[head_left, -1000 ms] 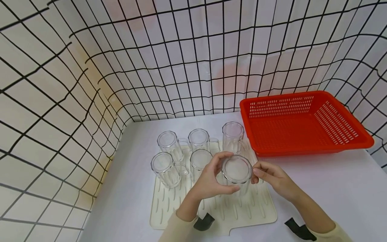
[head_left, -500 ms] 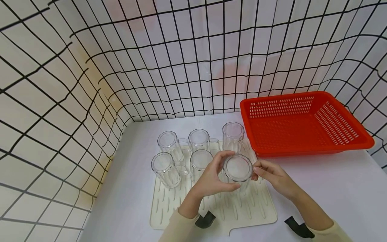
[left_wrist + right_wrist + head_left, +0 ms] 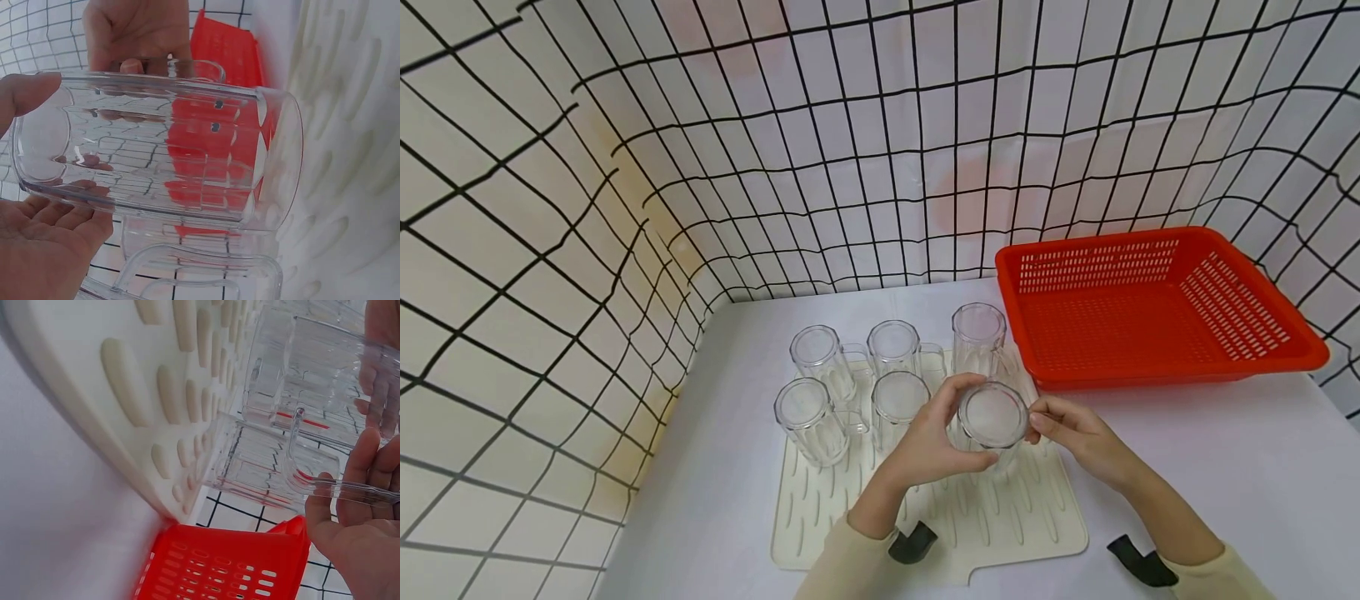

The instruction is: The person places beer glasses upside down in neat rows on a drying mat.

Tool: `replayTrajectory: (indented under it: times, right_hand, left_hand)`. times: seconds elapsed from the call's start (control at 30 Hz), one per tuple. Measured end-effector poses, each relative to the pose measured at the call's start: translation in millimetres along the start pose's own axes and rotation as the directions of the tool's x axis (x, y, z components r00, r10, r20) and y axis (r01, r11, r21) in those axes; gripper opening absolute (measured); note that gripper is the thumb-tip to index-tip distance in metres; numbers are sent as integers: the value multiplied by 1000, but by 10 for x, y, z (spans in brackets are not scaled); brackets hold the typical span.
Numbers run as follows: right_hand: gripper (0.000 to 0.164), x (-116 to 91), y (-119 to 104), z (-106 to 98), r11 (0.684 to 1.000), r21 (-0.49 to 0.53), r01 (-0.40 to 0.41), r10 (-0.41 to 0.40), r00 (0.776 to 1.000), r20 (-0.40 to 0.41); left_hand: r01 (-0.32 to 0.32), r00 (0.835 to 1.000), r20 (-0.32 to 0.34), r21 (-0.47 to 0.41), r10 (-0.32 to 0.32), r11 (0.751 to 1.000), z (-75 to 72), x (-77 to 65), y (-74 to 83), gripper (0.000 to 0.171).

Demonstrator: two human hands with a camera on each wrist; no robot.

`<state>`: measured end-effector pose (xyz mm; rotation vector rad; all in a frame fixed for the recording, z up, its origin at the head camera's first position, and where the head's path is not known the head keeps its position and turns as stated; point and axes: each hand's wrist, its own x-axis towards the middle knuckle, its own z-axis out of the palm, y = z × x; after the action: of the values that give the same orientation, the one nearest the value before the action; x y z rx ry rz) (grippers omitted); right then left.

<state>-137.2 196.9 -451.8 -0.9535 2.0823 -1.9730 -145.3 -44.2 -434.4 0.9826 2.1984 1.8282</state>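
Observation:
A clear glass mug [image 3: 992, 417] hangs upside down over the front right of a cream ribbed drying mat [image 3: 940, 533]. My left hand [image 3: 928, 442] grips its body near the upturned base, thumb and fingers on opposite sides. With thumb and fingers my right hand [image 3: 1078, 437] pinches the handle [image 3: 300, 462]. In the left wrist view the mug's rim [image 3: 290, 162] is close to the mat; whether they touch I cannot tell. Nearest my left hand stands another upturned mug [image 3: 898, 404], partly hidden by that hand.
Several upturned glass mugs stand on the mat in two rows, among them a front left mug [image 3: 812, 421] and a back right mug [image 3: 977, 333]. A red perforated basket [image 3: 1150, 379] sits at the back right. Black wire grid panels [image 3: 850, 167] border the white table [image 3: 700, 500].
The held mug and my left hand have shifted slightly to the right. My right hand keeps its pinch on the handle. The other mugs and the basket stay put.

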Motion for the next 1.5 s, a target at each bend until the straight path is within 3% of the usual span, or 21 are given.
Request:
replayTrajectory:
  times: [0.43, 0.97, 1.33, 1.5]
  right_hand:
    - [15, -12, 121, -18, 995, -49, -82, 81, 996, -34]
    - [14, 0, 213, -31, 995, -75, -62, 58, 997, -49]
    - [14, 29, 173, -17, 974, -99, -205, 189, 970, -151]
    - [21, 34, 164, -17, 962, -87, -258, 238, 953, -189]
  left_hand:
    - [28, 999, -19, 106, -26, 994, 29, 15, -60, 82]
    - [106, 993, -70, 207, -93, 973, 68, 29, -79, 79]
    - [106, 986, -146, 157, -83, 982, 127, 33, -105, 79]
    - [120, 984, -156, 187, -91, 975, 127, 10, -72, 83]
